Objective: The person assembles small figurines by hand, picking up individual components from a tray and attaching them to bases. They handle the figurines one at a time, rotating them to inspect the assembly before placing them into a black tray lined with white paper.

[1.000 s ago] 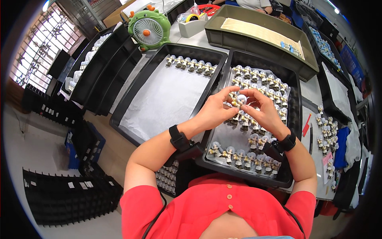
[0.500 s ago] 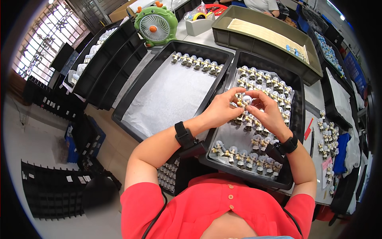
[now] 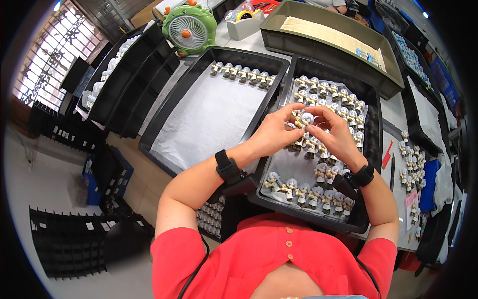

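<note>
A small white-haired figurine (image 3: 307,119) is pinched between my two hands, above the right black tray (image 3: 376,112). My left hand (image 3: 277,130) grips it from the left, thumb and fingers closed round its side. On the other side my right hand (image 3: 334,132) holds its head with thumb and fingertips. My fingers hide part of it. Rows of like figurines (image 3: 313,194) lie below on the tray's white paper. In the left black tray (image 3: 162,158), one row of figurines (image 3: 241,74) lies along the far end of a white paper sheet (image 3: 204,114).
A green fan (image 3: 189,30) and a grey tape dispenser (image 3: 245,26) stand at the back. An olive bin (image 3: 323,42) sits behind the right tray. Loose figurines (image 3: 412,162) and a red tool (image 3: 387,155) lie at right. Stacked black trays (image 3: 134,84) stand at left.
The figurine has turned slightly between my fingers, and both hands stay closed on it over the right tray. The whole view has shifted a little.
</note>
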A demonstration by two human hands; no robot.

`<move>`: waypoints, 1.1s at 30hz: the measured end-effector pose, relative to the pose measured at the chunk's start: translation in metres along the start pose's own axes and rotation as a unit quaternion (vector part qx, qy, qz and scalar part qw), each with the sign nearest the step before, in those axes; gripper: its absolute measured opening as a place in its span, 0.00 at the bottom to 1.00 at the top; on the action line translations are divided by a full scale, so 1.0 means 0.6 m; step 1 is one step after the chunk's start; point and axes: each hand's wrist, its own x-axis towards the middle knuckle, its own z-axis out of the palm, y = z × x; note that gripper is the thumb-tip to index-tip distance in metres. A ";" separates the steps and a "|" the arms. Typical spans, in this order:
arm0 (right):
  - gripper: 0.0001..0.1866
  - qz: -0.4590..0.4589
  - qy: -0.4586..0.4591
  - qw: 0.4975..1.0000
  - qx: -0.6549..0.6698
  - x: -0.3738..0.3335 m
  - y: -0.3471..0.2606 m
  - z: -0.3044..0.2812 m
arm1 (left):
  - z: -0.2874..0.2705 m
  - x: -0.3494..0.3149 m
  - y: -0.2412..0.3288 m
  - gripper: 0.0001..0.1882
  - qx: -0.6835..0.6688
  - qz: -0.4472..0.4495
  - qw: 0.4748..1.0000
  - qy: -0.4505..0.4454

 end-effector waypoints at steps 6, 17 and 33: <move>0.17 0.010 0.008 1.000 0.018 0.001 0.004 0.003 | 0.000 -0.002 0.004 0.32 -0.014 -0.013 1.000 0.004; 0.18 0.022 -0.006 1.000 0.012 0.000 -0.002 -0.002 | -0.001 -0.001 0.000 0.31 -0.024 -0.001 1.000 -0.003; 0.18 -0.011 0.004 1.000 0.018 -0.003 0.023 -0.002 | 0.003 0.004 -0.003 0.30 0.023 -0.006 1.000 -0.004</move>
